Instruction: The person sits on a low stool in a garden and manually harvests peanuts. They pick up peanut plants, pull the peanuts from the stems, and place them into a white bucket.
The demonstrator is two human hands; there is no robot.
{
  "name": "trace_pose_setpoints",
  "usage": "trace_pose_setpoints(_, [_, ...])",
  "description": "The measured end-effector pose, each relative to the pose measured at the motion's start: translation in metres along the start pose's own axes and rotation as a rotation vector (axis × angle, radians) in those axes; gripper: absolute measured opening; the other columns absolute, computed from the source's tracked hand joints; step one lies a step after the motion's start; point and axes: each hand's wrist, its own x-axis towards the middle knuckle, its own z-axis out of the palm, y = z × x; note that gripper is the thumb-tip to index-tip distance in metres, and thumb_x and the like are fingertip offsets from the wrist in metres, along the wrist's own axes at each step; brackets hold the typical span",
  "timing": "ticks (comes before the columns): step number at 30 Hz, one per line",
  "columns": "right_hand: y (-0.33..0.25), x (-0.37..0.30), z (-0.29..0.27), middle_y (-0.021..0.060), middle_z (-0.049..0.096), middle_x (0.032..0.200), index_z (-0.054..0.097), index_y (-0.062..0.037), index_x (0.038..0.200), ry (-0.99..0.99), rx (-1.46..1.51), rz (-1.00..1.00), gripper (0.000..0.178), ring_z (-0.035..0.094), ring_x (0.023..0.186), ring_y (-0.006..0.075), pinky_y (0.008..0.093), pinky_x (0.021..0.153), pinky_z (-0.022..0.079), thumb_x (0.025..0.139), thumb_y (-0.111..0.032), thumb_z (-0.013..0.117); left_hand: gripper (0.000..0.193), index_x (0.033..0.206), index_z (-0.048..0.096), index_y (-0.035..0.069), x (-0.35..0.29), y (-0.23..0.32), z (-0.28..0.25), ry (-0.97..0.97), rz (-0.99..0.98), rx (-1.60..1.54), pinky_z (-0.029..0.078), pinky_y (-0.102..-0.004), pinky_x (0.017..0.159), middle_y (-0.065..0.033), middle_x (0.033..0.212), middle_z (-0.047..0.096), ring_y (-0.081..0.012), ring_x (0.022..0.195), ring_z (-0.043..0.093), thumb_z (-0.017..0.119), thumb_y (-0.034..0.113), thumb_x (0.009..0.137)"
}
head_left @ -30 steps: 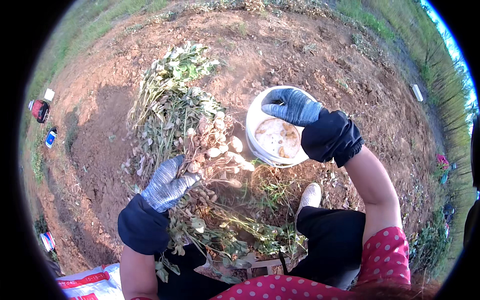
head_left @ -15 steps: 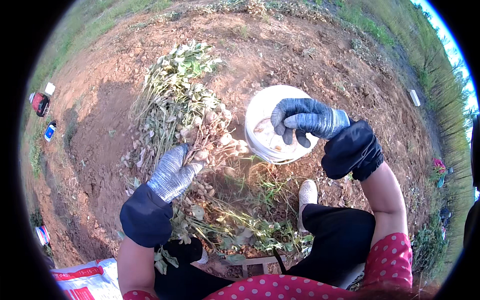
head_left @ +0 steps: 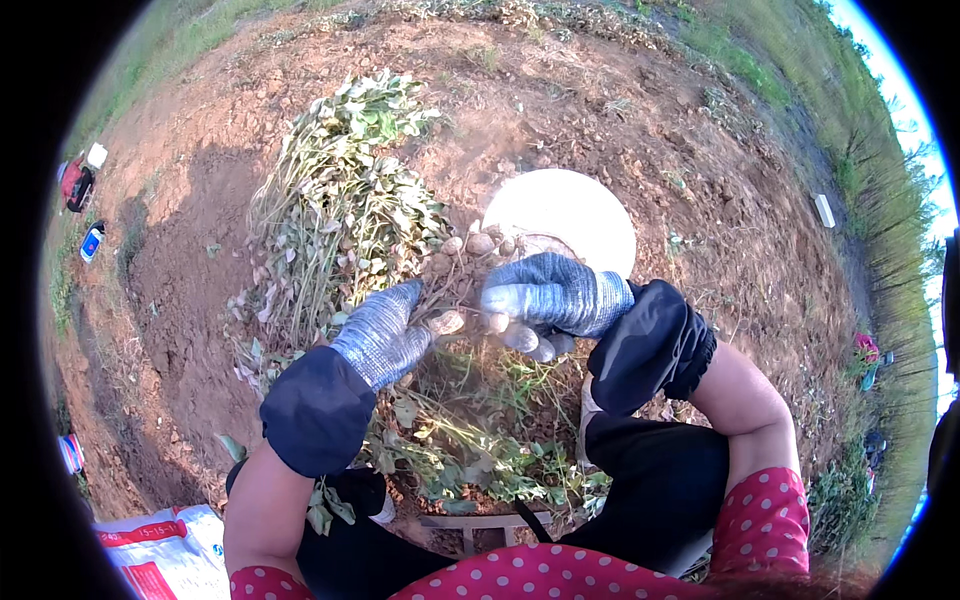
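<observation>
Right hand (head_left: pixel 553 297) moved to peanuts (head_left: pixel 482 243), partly hiding bucket (head_left: pixel 585 215); sack (head_left: pixel 195 548) lower left.

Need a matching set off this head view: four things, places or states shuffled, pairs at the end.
Things
1. Left hand in grey knit glove
2. Round white plastic bucket
3. Heap of leafy green plants
4. White printed sack with red bands

Places or states
A. At the view's lower left
B. Just beyond the right hand in grey-blue knit glove
C. Holding tan pod-bearing roots
D. Upper left of centre

Pairs: 1-C, 2-B, 3-D, 4-A
</observation>
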Motion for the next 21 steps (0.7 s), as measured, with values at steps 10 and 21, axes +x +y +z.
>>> trace_pose_setpoints(10, [0.008,0.019,0.004,0.0043,0.059,0.071,0.060,-0.0040,0.093,0.106,-0.134,0.043,0.030,0.053,0.052,0.0088,0.0186,0.038,0.037,0.089,-0.033,0.053,0.053,0.119,0.045,-0.003,0.006,-0.007,0.001,0.083,-0.080,0.419,0.047,-0.0392,0.082,-0.0215,0.101,0.060,-0.0335,0.094,0.059,0.061,0.029,0.080])
trace_pose_setpoints(21, [0.017,0.011,0.032,0.0040,0.064,0.087,0.059,-0.0052,0.108,0.146,-0.564,-0.450,0.028,0.060,0.072,0.0138,0.0260,0.062,0.048,0.088,-0.023,0.057,0.047,0.118,0.046,-0.005,0.009,-0.030,-0.009,0.162,-0.149,0.354,0.048,-0.0378,0.079,-0.0243,0.098,0.060,-0.0344,0.092,0.060,0.061,0.019,0.080])
